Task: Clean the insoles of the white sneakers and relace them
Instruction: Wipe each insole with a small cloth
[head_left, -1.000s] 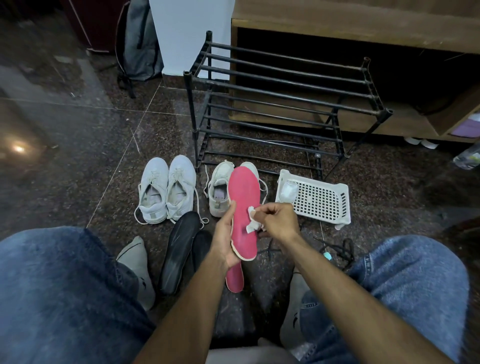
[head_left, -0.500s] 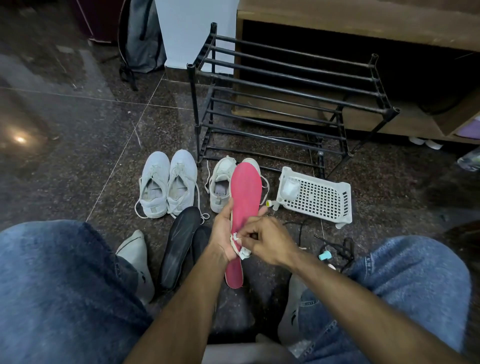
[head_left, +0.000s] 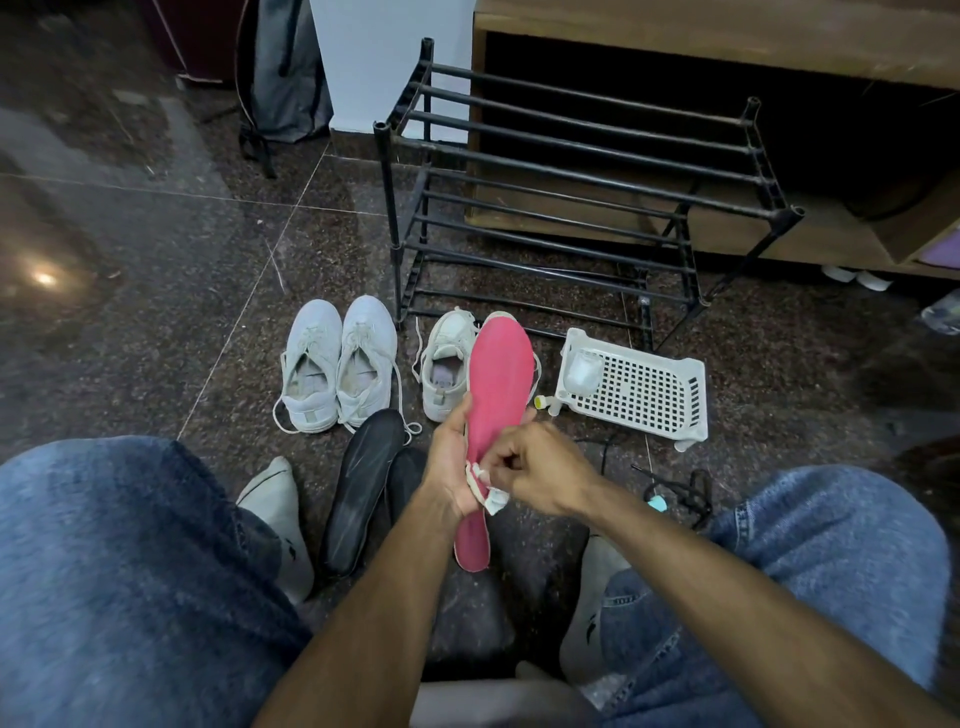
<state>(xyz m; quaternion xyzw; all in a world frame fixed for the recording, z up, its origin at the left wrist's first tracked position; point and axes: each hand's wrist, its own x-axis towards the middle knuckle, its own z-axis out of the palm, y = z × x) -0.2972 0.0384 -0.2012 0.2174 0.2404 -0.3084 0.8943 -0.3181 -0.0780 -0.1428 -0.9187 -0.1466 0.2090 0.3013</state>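
Right hand (head_left: 540, 475): pinches white wipe (head_left: 485, 491), now down at heel half of insole.
Left hand (head_left: 449, 465): grips pink insole (head_left: 498, 379) upright.
Meaning: wiping pass nearly done.
Beyond: black insoles (head_left: 363, 483); white sneakers (head_left: 337, 364), unlaced pair (head_left: 449, 364) behind insole.

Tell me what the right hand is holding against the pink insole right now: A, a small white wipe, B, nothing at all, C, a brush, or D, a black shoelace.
A. The right hand pinches a small white wipe against the lower part of the pink insole, which the left hand holds upright.
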